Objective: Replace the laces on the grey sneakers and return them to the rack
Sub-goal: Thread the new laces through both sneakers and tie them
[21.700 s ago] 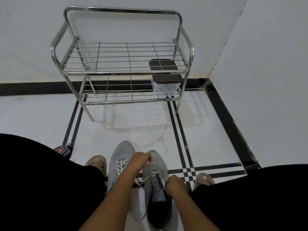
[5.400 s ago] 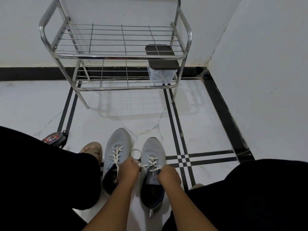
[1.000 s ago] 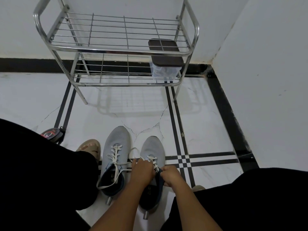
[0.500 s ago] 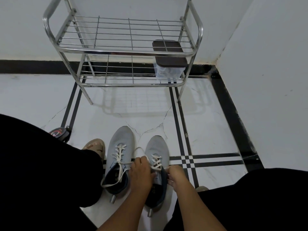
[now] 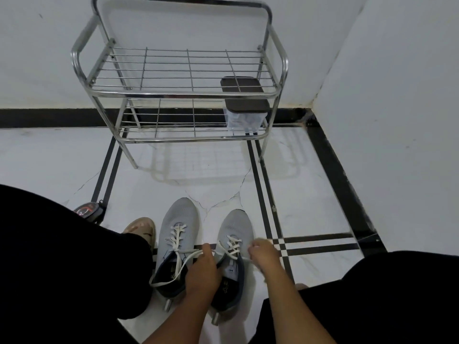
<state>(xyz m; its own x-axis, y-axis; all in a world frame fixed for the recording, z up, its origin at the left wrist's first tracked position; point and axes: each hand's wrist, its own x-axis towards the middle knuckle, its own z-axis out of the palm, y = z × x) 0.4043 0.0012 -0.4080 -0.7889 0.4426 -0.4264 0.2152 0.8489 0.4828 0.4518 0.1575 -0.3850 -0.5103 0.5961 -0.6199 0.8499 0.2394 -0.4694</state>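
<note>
1. Two grey mesh sneakers (image 5: 234, 234) stand side by side on the white tiled floor (image 5: 310, 194), toes toward the chrome wire rack (image 5: 178, 93).
2. The left hand (image 5: 202, 270) pinches one white lace (image 5: 228, 244) end over the right-hand sneaker.
3. The right hand (image 5: 263, 254) pinches the other end beside it.

– Can you read any words or numbers here?
– No. The insoles of the grey sneakers (image 5: 178, 234) have small marks, but they are too blurry to read

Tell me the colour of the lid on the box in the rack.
Dark brown; the lid shows best in the head view, on the clear box.
</note>
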